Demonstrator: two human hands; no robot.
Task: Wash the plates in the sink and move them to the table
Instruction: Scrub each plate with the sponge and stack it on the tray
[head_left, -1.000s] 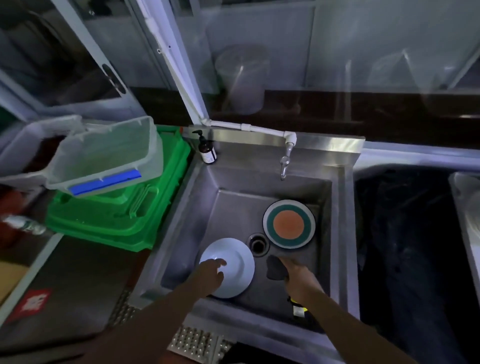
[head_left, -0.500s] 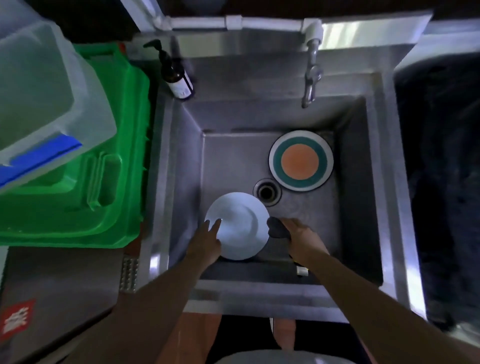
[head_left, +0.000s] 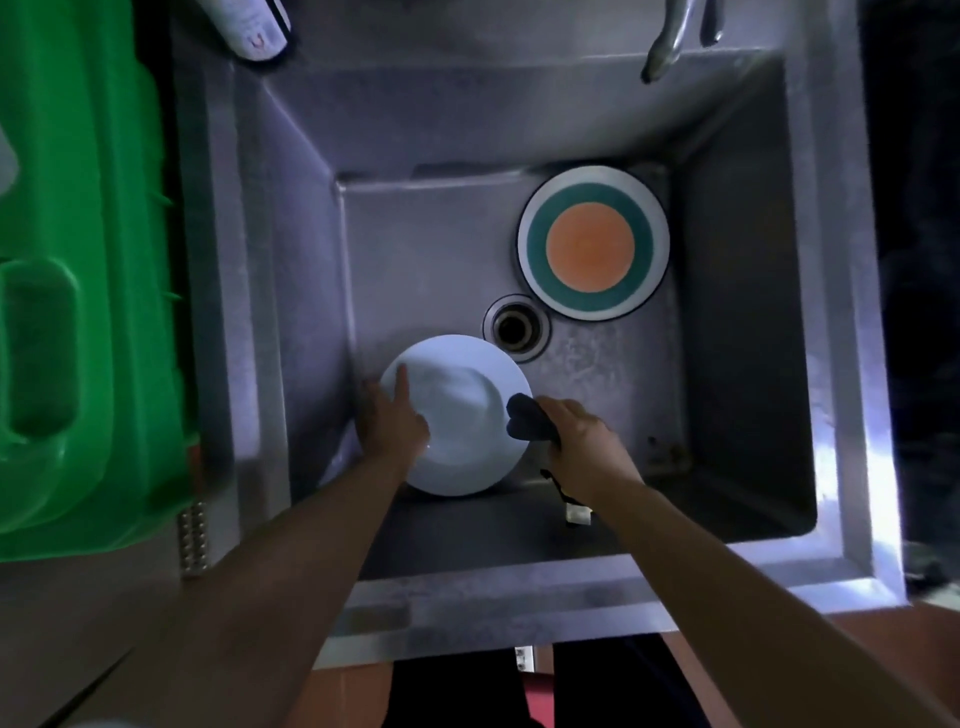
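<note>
— White plate (head_left: 457, 415): where now?
— Near sink (head_left: 291, 260) floor's front; your left hand (head_left: 392, 421) now grips its rim, thumb on top.
— Right hand (head_left: 584, 441)?
— Fingers curled round the dark sponge (head_left: 527, 423), now touching the plate.

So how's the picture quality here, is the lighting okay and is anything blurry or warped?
Head view: dim, bluish light; the right side falls to near black. Glare streaks the steel sink rim. Wide-angle bending bows the sink walls. The round white plate looks slightly smeared; the orange-and-green ringed plate is sharper. The dark sponge in the right hand shows no detail.
</note>
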